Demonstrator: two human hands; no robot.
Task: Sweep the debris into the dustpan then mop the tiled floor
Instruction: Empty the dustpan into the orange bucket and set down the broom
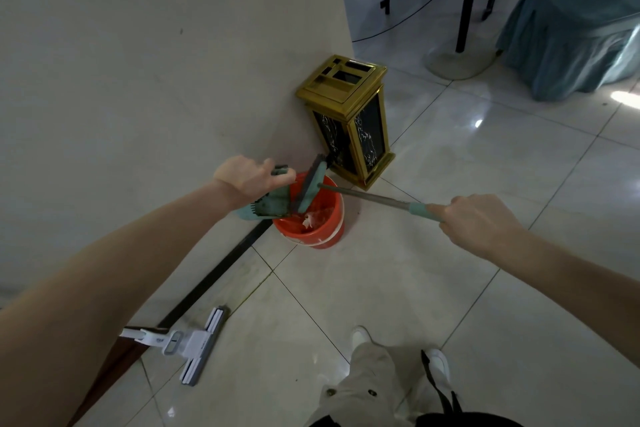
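Observation:
My left hand [250,177] grips the handle of a teal dustpan [273,204], tipped over the rim of an orange bucket [323,230] that stands by the wall. Debris lies inside the bucket. My right hand [476,222] grips the teal-sleeved metal handle of a broom [367,197]. Its head [311,185] is tilted against the dustpan's mouth above the bucket. A white sponge mop [194,345] lies on the tiled floor [398,288] at the lower left, its handle running under my left arm.
A gold and black bin [349,114] stands against the wall just behind the bucket. A fan stand base [457,62], black table legs and a blue draped cloth [571,28] are at the upper right. My legs and white shoes are at the bottom.

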